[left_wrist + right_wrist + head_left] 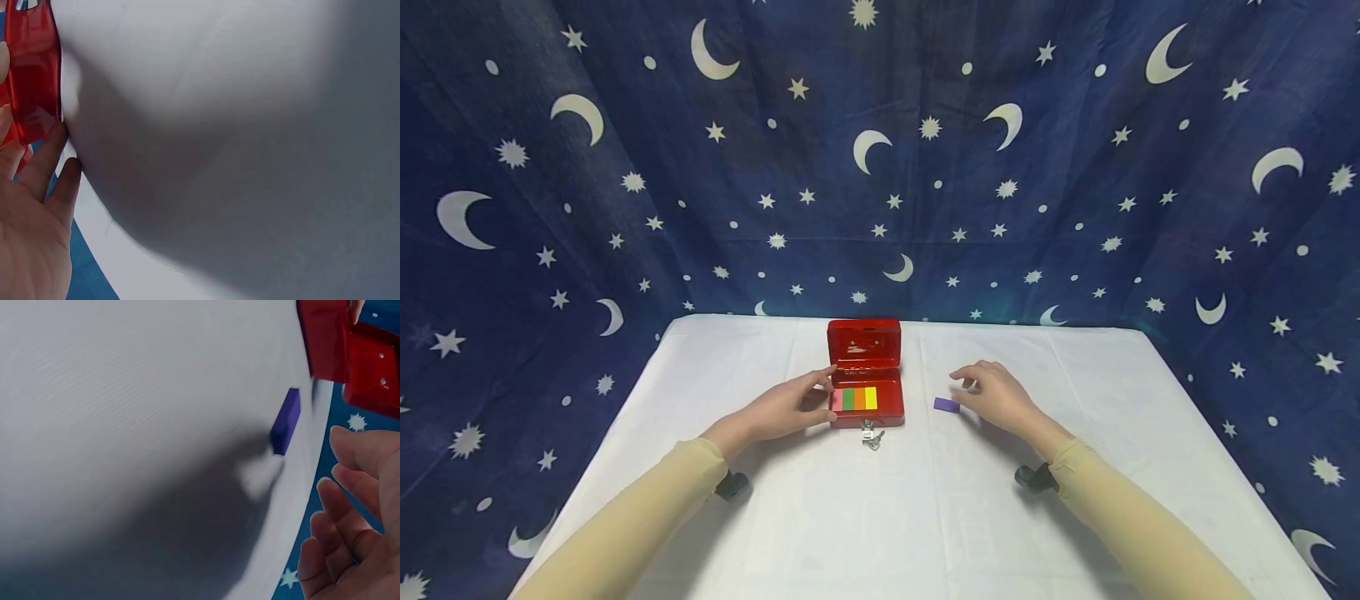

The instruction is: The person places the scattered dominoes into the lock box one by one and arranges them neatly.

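A red cash box (890, 398) stands on the table with its lid (865, 343) raised. Inside, a pink block (837, 400), a green block (847, 399), an orange block (860, 398) and a yellow block (871, 397) lie side by side at the left. My left hand (782, 408) rests its spread thumb and fingertips along the box's left side. Right of the box, a purple block (947, 405) lies on the cloth. Over its right end hovers my right hand (996, 396), fingers loosely bent and holding nothing; the right wrist view shows a gap between fingertips and block.
A small padlock (868, 434) with keys (875, 442) hangs at the box's front. White cloth covers the table (850, 517). Behind it and at both sides hangs a dark blue curtain (820, 100) with moons and stars.
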